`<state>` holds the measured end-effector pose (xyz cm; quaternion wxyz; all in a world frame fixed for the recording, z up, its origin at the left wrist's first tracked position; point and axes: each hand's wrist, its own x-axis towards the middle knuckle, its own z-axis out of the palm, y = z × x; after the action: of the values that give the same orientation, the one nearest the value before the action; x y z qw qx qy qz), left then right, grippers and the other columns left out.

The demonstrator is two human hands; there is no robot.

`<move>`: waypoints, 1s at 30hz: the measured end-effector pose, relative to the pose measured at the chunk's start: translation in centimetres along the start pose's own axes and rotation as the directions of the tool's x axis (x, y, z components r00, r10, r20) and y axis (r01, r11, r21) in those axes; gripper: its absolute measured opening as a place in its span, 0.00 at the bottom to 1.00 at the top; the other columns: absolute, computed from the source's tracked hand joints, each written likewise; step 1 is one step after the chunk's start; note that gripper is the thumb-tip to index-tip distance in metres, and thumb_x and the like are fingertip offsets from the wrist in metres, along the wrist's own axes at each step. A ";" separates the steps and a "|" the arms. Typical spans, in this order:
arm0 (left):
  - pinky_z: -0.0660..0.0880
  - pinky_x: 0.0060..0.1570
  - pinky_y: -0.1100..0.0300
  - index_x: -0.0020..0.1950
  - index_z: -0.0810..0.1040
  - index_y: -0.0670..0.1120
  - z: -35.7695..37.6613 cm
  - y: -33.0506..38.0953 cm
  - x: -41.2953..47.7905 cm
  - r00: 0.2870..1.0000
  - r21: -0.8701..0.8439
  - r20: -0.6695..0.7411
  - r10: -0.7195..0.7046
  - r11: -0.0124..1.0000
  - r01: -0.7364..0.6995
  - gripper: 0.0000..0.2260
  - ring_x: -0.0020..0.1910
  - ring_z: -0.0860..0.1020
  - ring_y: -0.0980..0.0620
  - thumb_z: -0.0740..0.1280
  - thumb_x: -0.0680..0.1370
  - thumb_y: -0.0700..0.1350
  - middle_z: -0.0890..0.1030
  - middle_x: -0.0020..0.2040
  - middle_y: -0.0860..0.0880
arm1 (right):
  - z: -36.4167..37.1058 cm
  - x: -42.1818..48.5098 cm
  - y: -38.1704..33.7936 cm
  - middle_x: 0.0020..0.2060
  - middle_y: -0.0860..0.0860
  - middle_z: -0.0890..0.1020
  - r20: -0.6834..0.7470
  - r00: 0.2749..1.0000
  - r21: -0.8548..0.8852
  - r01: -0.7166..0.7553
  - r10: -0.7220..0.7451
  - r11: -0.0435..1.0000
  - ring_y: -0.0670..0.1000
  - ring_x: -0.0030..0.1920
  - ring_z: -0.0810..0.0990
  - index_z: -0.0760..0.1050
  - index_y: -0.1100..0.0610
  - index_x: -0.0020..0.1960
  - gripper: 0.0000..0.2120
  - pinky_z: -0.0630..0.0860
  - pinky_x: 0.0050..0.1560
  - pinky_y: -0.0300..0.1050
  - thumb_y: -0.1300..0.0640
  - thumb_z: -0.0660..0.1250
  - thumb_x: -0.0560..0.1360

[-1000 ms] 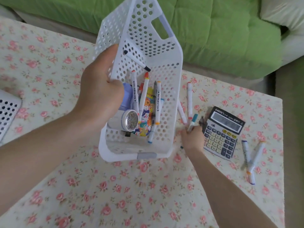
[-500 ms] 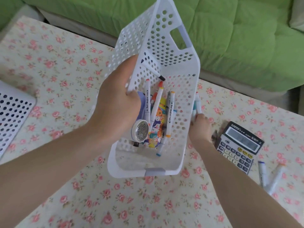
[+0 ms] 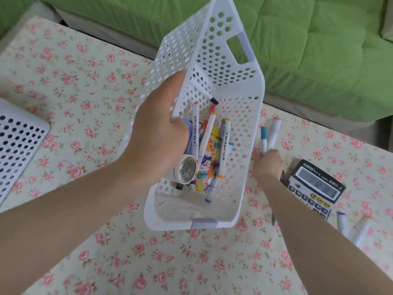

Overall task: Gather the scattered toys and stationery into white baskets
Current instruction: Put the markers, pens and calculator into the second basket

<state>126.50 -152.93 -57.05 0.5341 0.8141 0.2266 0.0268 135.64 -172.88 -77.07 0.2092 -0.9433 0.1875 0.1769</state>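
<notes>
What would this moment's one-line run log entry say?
left hand: grips white basket rim, tilted | right hand: holds markers beside basket | on table: calculator, loose markers

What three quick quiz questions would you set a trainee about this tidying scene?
1. True or false: the right hand grips markers outside the white basket.
2. What does the left hand grip? A a cup; B the basket's rim; C scissors.
3. Fill in: right of the calculator, ___ loose markers lie on the tablecloth.
Key: 1 true; 2 B; 3 two.
</notes>
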 end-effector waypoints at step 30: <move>0.68 0.67 0.52 0.70 0.68 0.53 2.5 -0.8 -5.7 0.983 -0.006 0.182 0.037 0.999 -0.037 0.31 0.64 0.72 0.55 0.56 0.73 0.27 0.75 0.64 0.54 | -5.2 -14.4 -0.9 0.40 0.47 0.76 -0.065 0.971 0.590 0.223 -0.230 0.776 0.45 0.39 0.73 0.74 0.58 0.49 0.07 0.65 0.35 0.32 0.58 0.58 0.79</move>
<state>121.81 -157.04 -57.72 0.5529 0.8166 0.1616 -0.0373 124.89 -170.49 -66.40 0.5139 -0.8452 0.1175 0.0881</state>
